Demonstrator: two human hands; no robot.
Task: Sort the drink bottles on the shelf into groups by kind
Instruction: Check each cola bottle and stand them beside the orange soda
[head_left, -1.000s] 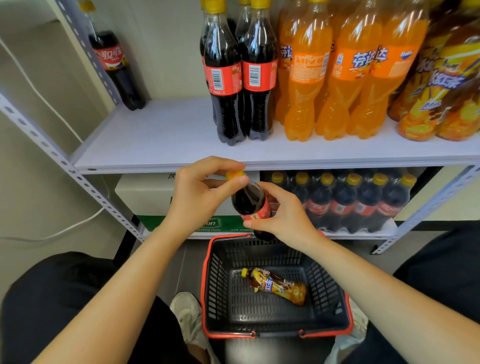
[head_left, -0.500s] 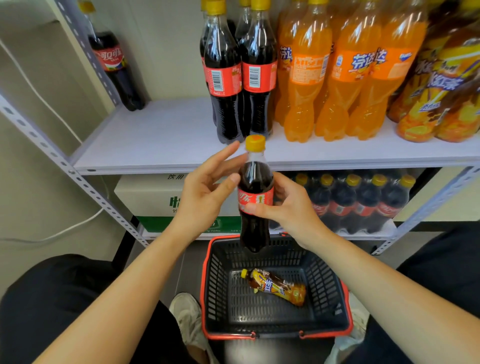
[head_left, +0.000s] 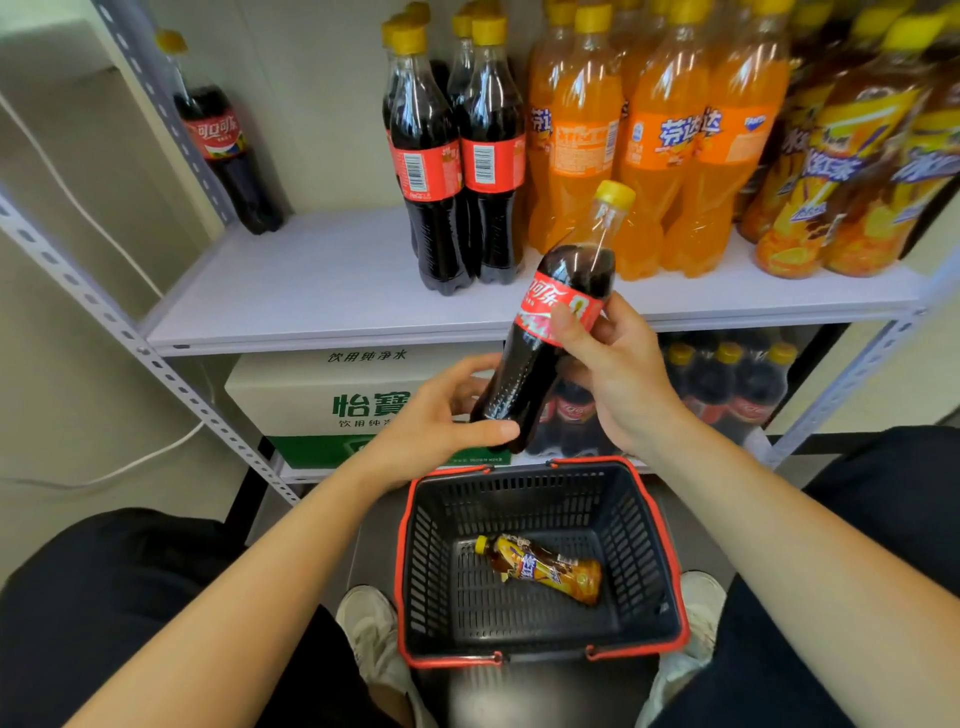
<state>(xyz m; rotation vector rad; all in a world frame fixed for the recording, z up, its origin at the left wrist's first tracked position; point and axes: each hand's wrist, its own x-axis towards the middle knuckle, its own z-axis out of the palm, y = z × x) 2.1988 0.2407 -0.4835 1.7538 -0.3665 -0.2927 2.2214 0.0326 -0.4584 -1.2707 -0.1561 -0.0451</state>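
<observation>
My right hand (head_left: 618, 374) grips a cola bottle (head_left: 524, 374) around its red label, in front of the shelf edge. The bottle leans with its yellow cap up and to the right. My left hand (head_left: 431, 421) cups the bottle's base, thumb in front and fingers behind. On the white shelf (head_left: 311, 280) stands a group of cola bottles (head_left: 452, 156). To their right are orange soda bottles (head_left: 649, 156), then iced tea bottles (head_left: 857, 171). A single cola bottle (head_left: 223, 150) stands apart at the far left, behind the upright.
A black basket with a red rim (head_left: 670, 571) sits on the floor between my feet, with one iced tea bottle (head_left: 545, 569) lying in it. The lower shelf holds a water carton (head_left: 332, 395) and a pack of cola bottles (head_left: 737, 384).
The cola bottle has risen from above the basket to shelf height and tilted right. My left hand slid from the cap down to the base.
</observation>
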